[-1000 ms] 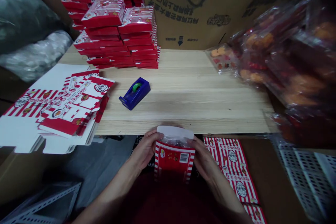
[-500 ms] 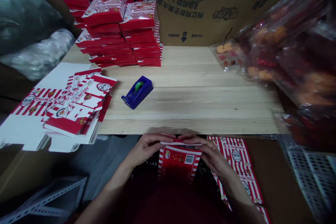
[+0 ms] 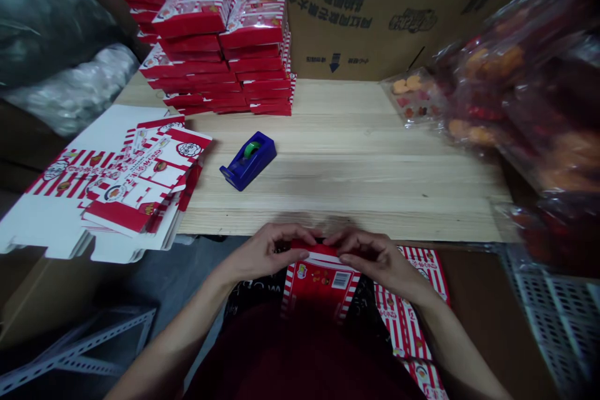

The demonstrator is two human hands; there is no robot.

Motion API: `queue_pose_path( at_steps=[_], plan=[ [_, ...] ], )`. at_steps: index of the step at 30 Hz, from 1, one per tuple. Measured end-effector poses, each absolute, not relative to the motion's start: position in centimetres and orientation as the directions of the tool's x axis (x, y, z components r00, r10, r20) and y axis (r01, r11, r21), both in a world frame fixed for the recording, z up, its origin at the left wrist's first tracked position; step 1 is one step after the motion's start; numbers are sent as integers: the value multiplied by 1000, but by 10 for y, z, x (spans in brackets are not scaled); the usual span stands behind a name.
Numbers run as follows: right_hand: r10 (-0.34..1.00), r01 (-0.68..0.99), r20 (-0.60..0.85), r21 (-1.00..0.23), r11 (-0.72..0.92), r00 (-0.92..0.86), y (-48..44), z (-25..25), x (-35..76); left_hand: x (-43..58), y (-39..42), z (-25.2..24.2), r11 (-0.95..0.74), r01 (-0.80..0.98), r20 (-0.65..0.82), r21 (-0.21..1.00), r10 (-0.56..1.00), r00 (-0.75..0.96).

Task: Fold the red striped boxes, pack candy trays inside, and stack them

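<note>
A red and white striped box [image 3: 319, 284] with a barcode label lies against my lap, its top flap toward the table's front edge. My left hand [image 3: 274, 249] grips the flap's left side, thumb on the white edge and fingers over the top. On the right side my right hand [image 3: 370, 256] pinches the same flap between thumb and curled fingers. The box's lower part is dark in shadow. Beyond the hands, a blue tape dispenser [image 3: 249, 162] with a green core stands on the wooden table [image 3: 347, 162].
Flat printed cartons [image 3: 135, 175] are piled at the left. Behind them rise stacked red boxes [image 3: 225, 56], beside a large cardboard box [image 3: 337, 25]. Clear bags of toy food [image 3: 506, 94] crowd the right side. More striped boxes [image 3: 407, 319] sit below the table edge at right.
Both hands have shifted slightly up toward the table edge. The thumbs have moved onto the box's flap, and a white strip of it shows more between them.
</note>
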State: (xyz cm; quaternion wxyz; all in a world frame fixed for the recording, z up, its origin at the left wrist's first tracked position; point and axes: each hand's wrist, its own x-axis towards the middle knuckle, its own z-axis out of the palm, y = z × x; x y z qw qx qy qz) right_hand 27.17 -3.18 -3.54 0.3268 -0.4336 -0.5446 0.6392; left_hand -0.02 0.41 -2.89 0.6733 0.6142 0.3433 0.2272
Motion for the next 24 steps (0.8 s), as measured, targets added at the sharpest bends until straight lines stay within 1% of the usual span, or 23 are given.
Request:
queue_pose_path(
  at_steps=[4,7,14,18,21,22,24],
  plan=[
    [853,102,-232,-973,-208,-467,-28,-32,269,-2,13,-18,-62,227,-124,972,683,719],
    [855,118,-240,-971,-209,-459,-27,-39,269,0,14,-21,-144,272,-92,952,711,698],
    [848,108,-251,-968,-228,-466,-17,-44,268,6,16,-29,-78,294,-145,953,734,664],
    [844,94,-284,-958,-271,-454,-20,-47,266,4,13,-31,-90,306,-140,948,744,653],
    [836,74,-311,-947,-313,-452,-31,-50,263,1,5,-34,-88,303,-123,949,782,611],
    [838,73,-302,-950,-302,-454,-35,-51,262,1,1,-35,-88,300,-115,950,794,597],
    [850,95,-248,-968,-231,-464,-43,-50,260,-1,-7,-35,-104,295,-91,950,810,580]
  ],
)
